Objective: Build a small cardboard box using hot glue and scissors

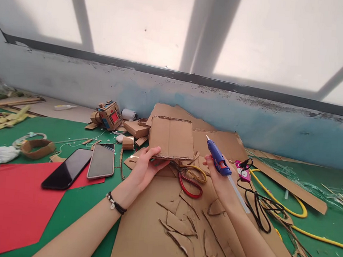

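My left hand (147, 164) grips a square cardboard piece (172, 138) by its lower left edge, thumb on the face toward me. The piece is tilted up, and its corrugated edges show. In my right hand (219, 178) is a blue glue gun (219, 158), its nozzle pointing up and left toward the cardboard but apart from it. A clear glue stick (237, 193) sticks out from the gun's back. Scissors with red and yellow handles (191, 186) lie just below the held piece, their blades hidden. Torn cardboard scraps (178, 224) lie between my forearms on a large cardboard sheet (137, 224).
Two phones (67, 168) and red paper (20, 203) lie on the left. Behind them stands a small cardboard model (108, 115). At right are a pink socket block (243, 171), black cord (256, 214) and yellow tubing (320, 235). A wall (127, 81) closes off the back.
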Demonstrator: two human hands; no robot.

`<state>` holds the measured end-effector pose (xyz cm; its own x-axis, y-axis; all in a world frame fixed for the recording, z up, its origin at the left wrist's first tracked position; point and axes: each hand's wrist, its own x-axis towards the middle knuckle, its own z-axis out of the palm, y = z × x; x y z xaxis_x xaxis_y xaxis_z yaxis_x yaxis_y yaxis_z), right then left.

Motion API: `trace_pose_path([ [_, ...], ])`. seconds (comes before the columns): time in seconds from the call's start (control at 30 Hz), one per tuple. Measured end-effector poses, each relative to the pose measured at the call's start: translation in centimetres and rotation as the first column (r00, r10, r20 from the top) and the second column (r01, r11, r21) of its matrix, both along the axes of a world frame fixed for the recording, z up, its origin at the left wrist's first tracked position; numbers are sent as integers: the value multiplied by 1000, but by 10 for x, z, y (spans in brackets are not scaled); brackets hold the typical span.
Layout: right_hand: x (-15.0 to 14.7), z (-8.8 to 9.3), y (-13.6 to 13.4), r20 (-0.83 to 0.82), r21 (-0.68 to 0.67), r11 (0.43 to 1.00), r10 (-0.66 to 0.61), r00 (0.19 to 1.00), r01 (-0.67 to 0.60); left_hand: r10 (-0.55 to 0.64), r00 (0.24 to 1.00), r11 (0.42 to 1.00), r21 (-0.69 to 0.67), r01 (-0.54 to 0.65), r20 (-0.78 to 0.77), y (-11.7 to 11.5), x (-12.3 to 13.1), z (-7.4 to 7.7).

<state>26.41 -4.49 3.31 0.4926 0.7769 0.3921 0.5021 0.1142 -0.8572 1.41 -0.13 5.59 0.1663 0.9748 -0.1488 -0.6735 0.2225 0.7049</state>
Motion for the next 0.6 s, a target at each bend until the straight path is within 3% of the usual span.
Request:
trace_pose_path([
  [0.13, 1, 11, -6, 125, 21, 995, 99, 987, -102, -42, 999, 999, -17, 42, 15, 3, 3, 3],
  [0.23, 0, 23, -1, 105, 18, 991, 132, 986, -134, -24, 1000, 999, -25, 24, 15, 6, 8, 2],
  [0.43, 12, 44, 24, 90, 101, 977, 180, 980, -189, -32, 999, 999, 12, 32, -22, 10, 12, -13],
  [0.6, 22, 37, 1, 314, 81, 972, 184, 932, -219, -21, 1000, 999, 29, 21, 5, 11, 7, -23],
])
